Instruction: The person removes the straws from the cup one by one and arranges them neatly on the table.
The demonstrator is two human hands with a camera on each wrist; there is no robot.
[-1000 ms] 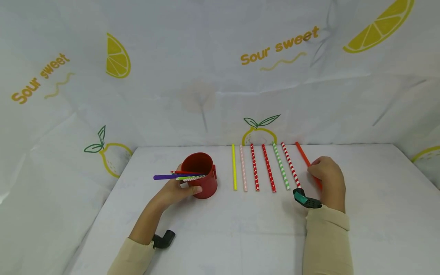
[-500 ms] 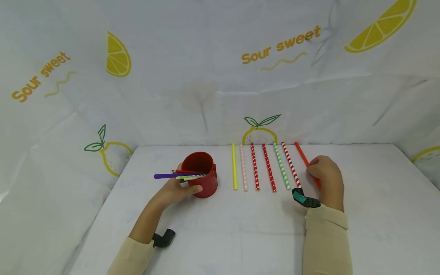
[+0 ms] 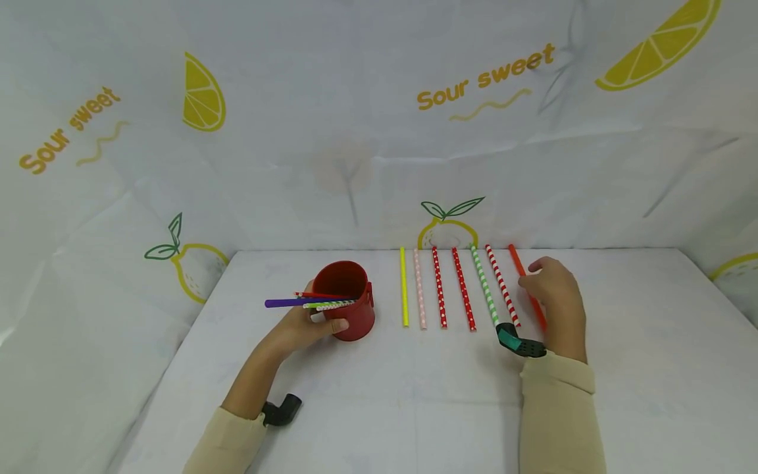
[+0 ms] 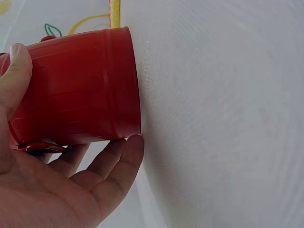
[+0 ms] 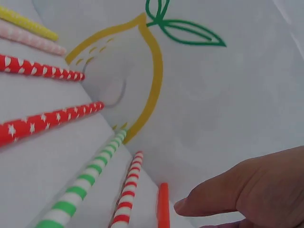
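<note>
My left hand (image 3: 299, 331) grips a small red metal bucket (image 3: 357, 322), thumb on one side and fingers on the other in the left wrist view. Several straws, among them a purple straw (image 3: 284, 303), lean out over the bucket's rim to the left. On the right, my right hand (image 3: 559, 299) hovers over a plain orange straw (image 3: 517, 261) lying on the table. Its thumb and index finger stand apart with nothing pinched between them. The right wrist view shows the extended thumb (image 5: 209, 197) just beside that straw.
Left of the orange straw lie a red-striped straw (image 3: 500, 280), a green-striped straw (image 3: 484, 283), two red patterned straws, a pale pink straw (image 3: 420, 289) and a yellow straw (image 3: 404, 289), in a row. Behind them rises a white lemon-print backdrop (image 3: 296, 197).
My right hand has let go of the orange straw, its thumb and index finger spreading as it shifts slightly up and left. The left hand and bucket stay in place.
</note>
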